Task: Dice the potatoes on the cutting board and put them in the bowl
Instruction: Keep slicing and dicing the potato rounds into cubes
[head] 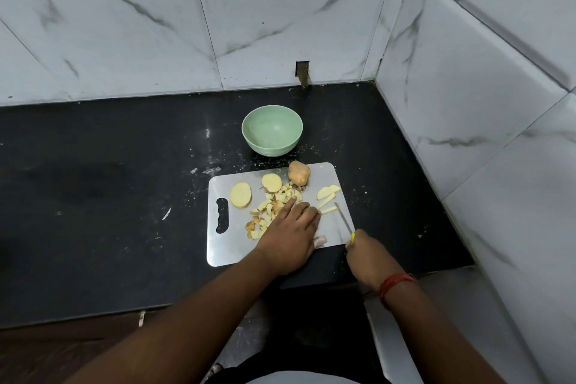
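A steel cutting board [224, 246] lies on the black counter. On it are a heap of diced potato [274, 203], two cut halves [240, 194] [271, 182], a whole potato [298, 173] and a few strips [327, 193]. My left hand [293, 227] lies flat with straight fingers on the board, touching the right edge of the dice. My right hand [364, 251] grips a yellow-handled knife [343, 217], its blade pointing up the board beside the strips. The green bowl [271, 131] stands empty behind the board.
Tiled walls close the counter at the back and right [467, 103]. The counter's front edge [187, 305] runs just below the board. Small scraps and white specks [166, 213] lie on the counter to the left.
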A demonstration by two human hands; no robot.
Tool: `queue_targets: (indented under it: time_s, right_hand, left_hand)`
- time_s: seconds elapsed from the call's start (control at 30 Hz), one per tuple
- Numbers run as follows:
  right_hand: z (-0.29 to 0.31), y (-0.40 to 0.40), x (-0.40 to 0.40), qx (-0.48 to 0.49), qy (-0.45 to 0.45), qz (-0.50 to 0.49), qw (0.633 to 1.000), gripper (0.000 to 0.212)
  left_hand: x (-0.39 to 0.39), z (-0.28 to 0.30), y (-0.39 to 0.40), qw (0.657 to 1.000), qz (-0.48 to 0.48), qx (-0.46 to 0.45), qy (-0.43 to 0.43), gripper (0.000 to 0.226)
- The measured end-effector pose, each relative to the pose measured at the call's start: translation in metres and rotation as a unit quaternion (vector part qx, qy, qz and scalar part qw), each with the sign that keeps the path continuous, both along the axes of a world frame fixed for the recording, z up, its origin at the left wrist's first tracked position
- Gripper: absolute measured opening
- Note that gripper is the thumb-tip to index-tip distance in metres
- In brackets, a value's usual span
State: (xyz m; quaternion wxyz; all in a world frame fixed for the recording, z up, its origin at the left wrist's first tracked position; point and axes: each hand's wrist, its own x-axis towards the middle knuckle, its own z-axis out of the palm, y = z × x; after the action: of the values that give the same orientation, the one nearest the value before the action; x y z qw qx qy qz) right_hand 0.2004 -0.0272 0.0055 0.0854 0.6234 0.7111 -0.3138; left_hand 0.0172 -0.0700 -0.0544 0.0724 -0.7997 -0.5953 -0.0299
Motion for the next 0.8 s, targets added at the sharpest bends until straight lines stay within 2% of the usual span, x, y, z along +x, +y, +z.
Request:
queue_targets:
  time_s: [0.13,0.4,0.57,0.8]
  right_hand:
    - [-0.005,-0.002,-0.001,-0.002,-0.012,0.001,1.0,0.019]
    - [-0.01,-0.002,-0.01,-0.012,-0.052,0.019,0.998,0.035]
    - [-0.01,-0.008,-0.002,-0.017,-0.044,-0.002,0.999,0.024]
    - [-0.005,-0.017,0.009,-0.028,-0.027,-0.003,0.999,0.018]
  left_hand:
    - [0.001,-0.001,0.001,1.0,0.003,-0.01,-0.009,0.063]
    - [0.014,0.006,0.003,1.0,0.006,-0.013,0.024,0.066]
    - [0.018,0.011,0.004,0.998,0.014,-0.014,0.052,0.062]
    - [0.019,0.016,0.007,0.998,0.012,-0.028,0.062,0.06]
